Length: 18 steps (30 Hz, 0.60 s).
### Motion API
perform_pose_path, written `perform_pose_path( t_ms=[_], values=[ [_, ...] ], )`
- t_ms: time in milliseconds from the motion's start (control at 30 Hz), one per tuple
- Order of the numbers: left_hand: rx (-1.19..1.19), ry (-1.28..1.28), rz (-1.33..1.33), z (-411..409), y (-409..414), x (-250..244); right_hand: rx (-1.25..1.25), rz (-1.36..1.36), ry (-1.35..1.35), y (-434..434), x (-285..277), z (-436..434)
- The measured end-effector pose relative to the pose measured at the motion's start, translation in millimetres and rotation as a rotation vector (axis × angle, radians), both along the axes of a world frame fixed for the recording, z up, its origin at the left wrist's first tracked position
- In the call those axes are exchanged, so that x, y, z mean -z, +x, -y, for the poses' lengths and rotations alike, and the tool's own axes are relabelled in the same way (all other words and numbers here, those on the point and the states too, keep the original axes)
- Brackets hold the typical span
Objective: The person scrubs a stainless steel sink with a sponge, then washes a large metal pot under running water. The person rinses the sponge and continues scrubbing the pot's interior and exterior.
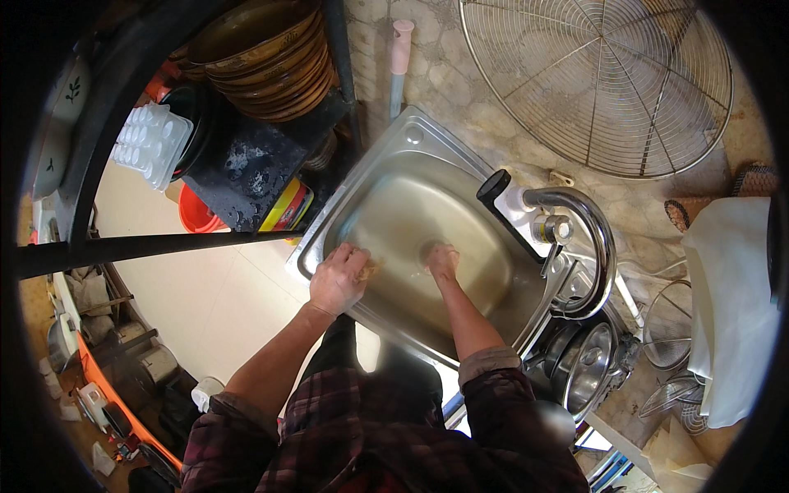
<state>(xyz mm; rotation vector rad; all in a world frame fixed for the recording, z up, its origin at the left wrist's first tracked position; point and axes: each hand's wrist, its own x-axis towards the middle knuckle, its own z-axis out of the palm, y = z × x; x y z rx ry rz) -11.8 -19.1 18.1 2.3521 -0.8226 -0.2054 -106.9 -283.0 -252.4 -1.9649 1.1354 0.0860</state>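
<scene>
A stainless steel sink (400,179) lies in front of me, with murky-looking water in its basin. My left hand (340,277) is at the sink's near left edge, its fingers curled around a small yellowish-brown piece of material (368,271), perhaps a scrubber. Over the basin's middle, near the drain, is my right hand (442,262), its fingers bent downward. Whether it holds anything is hidden. A curved chrome faucet (601,246) with a white and black body rises at the sink's right side.
Brown bowls (265,61) are stacked on a black rack (234,166) at the left. A large round wire rack (601,92) leans at the wall. Metal pans (588,370) and wire strainers (669,326) lie right of the sink. A pink-ended handle (402,49) stands behind it.
</scene>
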Motion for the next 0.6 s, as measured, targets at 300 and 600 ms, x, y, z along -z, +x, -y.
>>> perform_pose_path(
  t_ms=[300, 600],
  values=[
    [0.006, -0.012, -0.007, 6, 0, -2, 0.005, 0.03, -0.208, -8, 40, 7],
    [0.006, 0.003, -0.026, 4, 0, -1, -0.213, -0.031, -0.327, -3, 3, 3]
  ],
)
